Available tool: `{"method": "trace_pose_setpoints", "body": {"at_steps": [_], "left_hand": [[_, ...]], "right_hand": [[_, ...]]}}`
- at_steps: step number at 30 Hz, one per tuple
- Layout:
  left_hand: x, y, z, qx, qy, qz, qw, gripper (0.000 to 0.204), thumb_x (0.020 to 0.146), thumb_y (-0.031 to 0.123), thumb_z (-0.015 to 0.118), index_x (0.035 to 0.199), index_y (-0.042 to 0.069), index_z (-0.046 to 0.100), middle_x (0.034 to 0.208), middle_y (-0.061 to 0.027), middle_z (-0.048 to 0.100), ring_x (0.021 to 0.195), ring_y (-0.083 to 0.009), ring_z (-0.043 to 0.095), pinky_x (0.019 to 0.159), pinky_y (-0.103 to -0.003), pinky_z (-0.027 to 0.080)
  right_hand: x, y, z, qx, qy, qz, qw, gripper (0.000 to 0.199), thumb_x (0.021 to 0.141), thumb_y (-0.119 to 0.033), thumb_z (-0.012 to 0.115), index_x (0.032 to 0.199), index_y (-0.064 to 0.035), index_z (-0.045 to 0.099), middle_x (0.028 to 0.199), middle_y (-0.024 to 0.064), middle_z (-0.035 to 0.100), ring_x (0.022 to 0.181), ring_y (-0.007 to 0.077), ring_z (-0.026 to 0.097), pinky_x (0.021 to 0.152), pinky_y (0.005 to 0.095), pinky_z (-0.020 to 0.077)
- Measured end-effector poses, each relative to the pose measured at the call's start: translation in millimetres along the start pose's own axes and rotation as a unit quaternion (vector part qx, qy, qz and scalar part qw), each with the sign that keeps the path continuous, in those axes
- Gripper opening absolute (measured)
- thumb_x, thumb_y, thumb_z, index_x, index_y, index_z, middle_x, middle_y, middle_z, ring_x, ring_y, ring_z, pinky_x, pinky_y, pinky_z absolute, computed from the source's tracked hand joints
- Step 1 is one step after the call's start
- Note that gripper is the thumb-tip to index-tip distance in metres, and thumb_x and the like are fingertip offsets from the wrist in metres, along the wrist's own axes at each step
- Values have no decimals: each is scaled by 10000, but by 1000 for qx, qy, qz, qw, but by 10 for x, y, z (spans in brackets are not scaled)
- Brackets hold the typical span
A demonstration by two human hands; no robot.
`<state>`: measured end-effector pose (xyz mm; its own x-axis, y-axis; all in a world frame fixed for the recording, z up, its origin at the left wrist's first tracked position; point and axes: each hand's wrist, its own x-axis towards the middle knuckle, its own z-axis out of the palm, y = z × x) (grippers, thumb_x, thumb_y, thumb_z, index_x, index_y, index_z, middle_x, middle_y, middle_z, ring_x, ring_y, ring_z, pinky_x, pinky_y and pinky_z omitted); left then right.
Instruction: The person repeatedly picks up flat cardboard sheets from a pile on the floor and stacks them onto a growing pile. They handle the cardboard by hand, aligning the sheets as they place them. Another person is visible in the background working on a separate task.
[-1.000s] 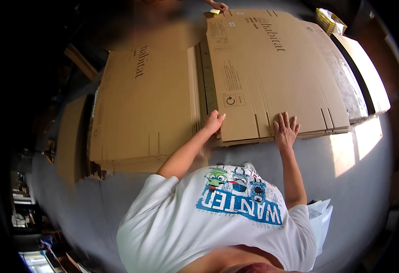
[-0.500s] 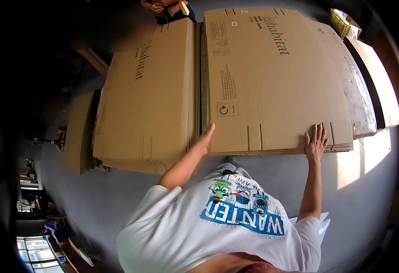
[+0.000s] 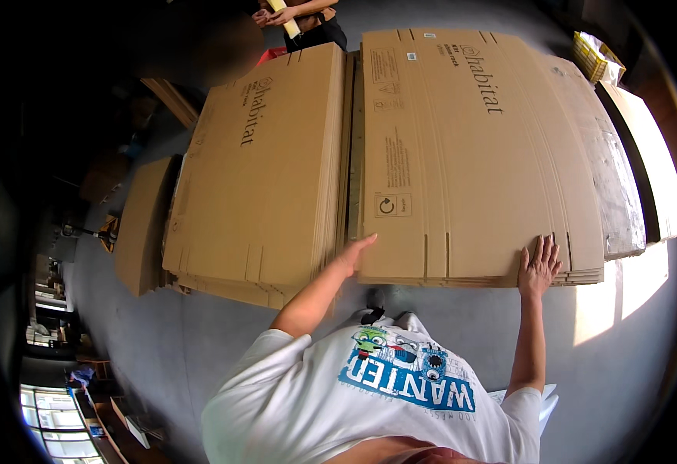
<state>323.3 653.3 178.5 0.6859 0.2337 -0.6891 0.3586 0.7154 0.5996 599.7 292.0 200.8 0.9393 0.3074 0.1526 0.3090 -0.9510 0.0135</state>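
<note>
Two stacks of flat brown cardboard cartons lie side by side in front of me, the left stack (image 3: 269, 162) and the right stack (image 3: 470, 162), with a narrow dark gap between them. My right hand (image 3: 539, 267) rests flat on the right stack's near edge, fingers stretched out and a little apart. At that stack's near left corner is my left hand (image 3: 355, 254), its thumb side reaching over the top sheet. The edge hides most of its fingers, but it appears open against the side. Slots and printed marks show on the top carton.
Across the left stack, another person's hands (image 3: 280, 15) hold a pale yellow strip. A yellow basket (image 3: 597, 58) stands at the far right, beyond a plastic-wrapped stack (image 3: 617, 185). Another cardboard stack (image 3: 144, 224) stands at the left. Grey floor (image 3: 192, 356) lies around my feet.
The whole view has shifted, so the stacks sit lower in it. Both my hands stay at the right stack's near edge. More of the other person's hands and yellow strip shows.
</note>
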Motion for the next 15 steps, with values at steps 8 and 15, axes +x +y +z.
{"method": "trace_pose_setpoints", "body": {"at_steps": [8,15], "left_hand": [[93,-24,-194,-64,-49,-31,996,531,803,440,617,1180,72,542,1091,-70,604,988,-196,576,826,-352,474],[68,-338,-109,-137,-13,24,990,529,823,421,605,1200,59,523,1104,-86,599,994,-196,579,822,-339,485]], "right_hand": [[103,-39,-201,40,-2,-54,998,584,890,-480,428,1376,-166,347,1448,52,295,1343,270,227,1083,439,182],[1213,1169,-288,-42,-147,119,981,790,832,-635,405,1404,-106,280,1453,159,247,1330,328,240,1084,417,199]]}}
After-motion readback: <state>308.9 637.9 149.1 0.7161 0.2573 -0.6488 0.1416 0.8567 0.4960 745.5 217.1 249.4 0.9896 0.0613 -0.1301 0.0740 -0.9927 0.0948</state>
